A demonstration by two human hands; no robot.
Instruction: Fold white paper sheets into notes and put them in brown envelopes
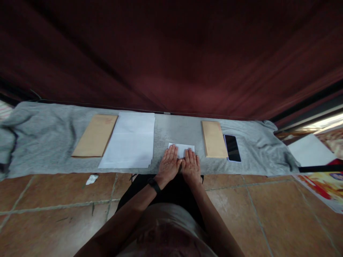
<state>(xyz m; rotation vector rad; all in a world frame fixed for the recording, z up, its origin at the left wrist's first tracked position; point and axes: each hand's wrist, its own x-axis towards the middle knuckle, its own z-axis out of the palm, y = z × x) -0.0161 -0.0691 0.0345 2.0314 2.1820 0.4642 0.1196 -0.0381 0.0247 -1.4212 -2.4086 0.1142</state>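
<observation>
A small folded sheet of white paper [183,149] lies near the front edge of the cloth-covered bench. My left hand [168,165] rests flat on its left part, fingers stretched forward. On its right part lies my right hand [191,165], also flat with fingers out. The two thumbs meet between the hands. Left of my hands is a stack of white paper sheets [130,141], its edges slightly uneven. Brown envelopes [94,137] lie beyond that stack, and another brown envelope pile [213,139] is to the right of my hands.
A phone [233,148] with a dark screen lies beside the right envelopes. Grey cloth [45,139] covers the narrow bench, with a dark red curtain [171,64] behind it. A crumpled white scrap [92,179] is on the tiled floor [66,221]. Printed sheets [325,187] lie at far right.
</observation>
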